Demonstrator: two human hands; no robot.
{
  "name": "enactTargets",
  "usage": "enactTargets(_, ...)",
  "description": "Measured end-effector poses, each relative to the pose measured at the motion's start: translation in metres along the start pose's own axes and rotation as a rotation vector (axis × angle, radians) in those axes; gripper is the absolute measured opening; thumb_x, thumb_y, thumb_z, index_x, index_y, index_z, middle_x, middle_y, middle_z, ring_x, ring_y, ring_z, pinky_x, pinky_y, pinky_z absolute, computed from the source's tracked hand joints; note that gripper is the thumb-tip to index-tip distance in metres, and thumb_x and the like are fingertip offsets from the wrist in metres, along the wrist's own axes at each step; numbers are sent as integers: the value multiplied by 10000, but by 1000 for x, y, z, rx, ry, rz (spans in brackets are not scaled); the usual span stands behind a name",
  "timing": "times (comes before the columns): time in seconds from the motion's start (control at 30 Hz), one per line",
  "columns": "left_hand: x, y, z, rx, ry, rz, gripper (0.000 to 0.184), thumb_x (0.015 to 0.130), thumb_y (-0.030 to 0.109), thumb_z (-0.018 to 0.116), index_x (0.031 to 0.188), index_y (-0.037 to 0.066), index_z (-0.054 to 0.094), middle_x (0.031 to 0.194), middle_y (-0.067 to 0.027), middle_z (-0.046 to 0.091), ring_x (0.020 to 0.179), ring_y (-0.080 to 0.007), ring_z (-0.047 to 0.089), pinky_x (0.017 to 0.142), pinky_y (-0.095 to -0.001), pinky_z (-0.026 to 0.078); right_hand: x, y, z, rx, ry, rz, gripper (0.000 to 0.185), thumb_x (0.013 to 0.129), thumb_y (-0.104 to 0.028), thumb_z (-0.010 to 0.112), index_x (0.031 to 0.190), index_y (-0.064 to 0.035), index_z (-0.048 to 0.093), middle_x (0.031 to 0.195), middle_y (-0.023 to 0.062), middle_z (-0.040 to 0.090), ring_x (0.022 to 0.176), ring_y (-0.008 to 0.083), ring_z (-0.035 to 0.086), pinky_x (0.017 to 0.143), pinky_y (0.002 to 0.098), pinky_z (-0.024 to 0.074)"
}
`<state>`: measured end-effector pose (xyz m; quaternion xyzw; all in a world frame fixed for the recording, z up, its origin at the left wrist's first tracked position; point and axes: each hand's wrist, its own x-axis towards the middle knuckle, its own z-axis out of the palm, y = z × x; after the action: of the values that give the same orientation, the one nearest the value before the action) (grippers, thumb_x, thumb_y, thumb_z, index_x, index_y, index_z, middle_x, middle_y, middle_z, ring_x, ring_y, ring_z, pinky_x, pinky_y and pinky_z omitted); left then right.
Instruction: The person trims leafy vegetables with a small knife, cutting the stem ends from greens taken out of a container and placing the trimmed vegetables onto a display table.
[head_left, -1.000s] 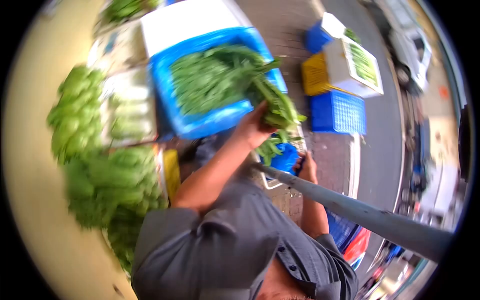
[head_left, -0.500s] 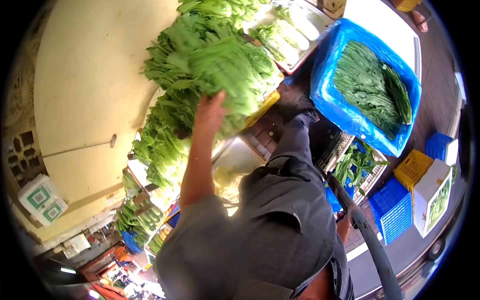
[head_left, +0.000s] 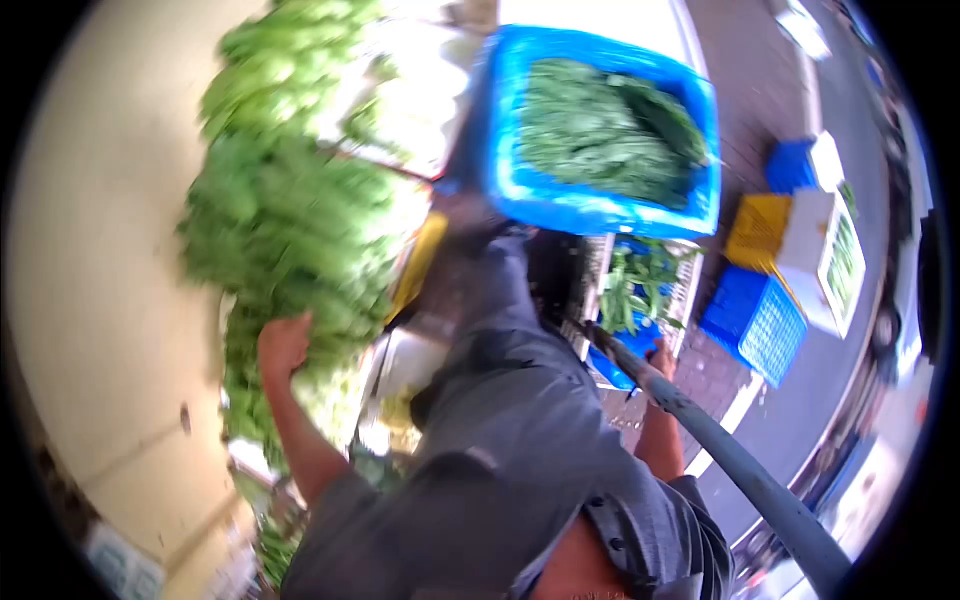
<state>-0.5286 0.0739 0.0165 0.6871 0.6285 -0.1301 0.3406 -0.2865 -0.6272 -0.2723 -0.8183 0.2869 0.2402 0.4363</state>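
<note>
My left hand (head_left: pixel 285 343) is at the lower left side of a big heap of leafy greens (head_left: pixel 290 215), against the leaves. Its fingers look curled, and whether any leaf is in them is blurred. On the other side of my body, my right hand (head_left: pixel 662 358) is by the edge of a pale crate (head_left: pixel 688 290) that holds green leafy stems (head_left: pixel 640 280) and a blue plastic bag (head_left: pixel 612 362). A grey pole (head_left: pixel 715 440) crosses close to it, and its fingers cannot be made out.
A blue-lined tub (head_left: pixel 505 130) of dark greens stands ahead. White trays with pale vegetables lie beyond the heap. A yellow crate (head_left: pixel 755 230), a blue crate (head_left: pixel 755 320) and a white box (head_left: pixel 815 250) stand at right, near the road. A pale board (head_left: pixel 110 260) spans the left.
My view has swung right, so the stall has shifted left. My left hand has drawn back to the heap's lower left side. My right hand has come into plainer view beside the crate.
</note>
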Motion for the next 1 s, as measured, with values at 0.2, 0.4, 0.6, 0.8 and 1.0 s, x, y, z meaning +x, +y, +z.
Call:
enactTargets(0.2,-15,203,115,-586,-291,446,288,975,230,622,1210,63,634,938,-110,712,783,-179,697,748,-315,590,-48,-9,10,265,-5,115,548,980,-575,485,1046,-50,628,624,54,564,496,138,527,462,322,435)
enactTargets(0.4,0,386,399,-525,-1167,525,443,943,372,678,1184,6,612,1003,-111,684,848,-174,669,699,-318,577,-107,-13,0,277,219,174,496,1026,-461,453,749,-61,549,527,29,492,415,123,482,392,297,382)
enactTargets(0.6,-13,516,621,-572,-1089,209,574,820,549,764,1030,39,602,673,37,449,549,-108,465,521,-263,447,-179,-46,6,177,405,140,502,1044,-437,442,747,-47,547,533,25,508,425,126,481,418,296,371)
enactTargets(0.8,-16,601,695,-704,-897,-157,1021,718,525,856,1452,34,344,1414,-234,470,1268,-461,481,1028,-658,388,-206,-10,53,348,506,375,500,1014,-485,514,722,-79,511,571,2,454,492,115,433,451,327,355)
enactTargets(1.0,-3,603,711,-853,-999,-224,497,838,191,784,1244,41,540,1189,-172,632,972,-360,666,805,-555,546,-195,-50,57,283,452,277,461,1035,-429,476,817,-29,543,619,31,481,557,137,461,514,335,379)
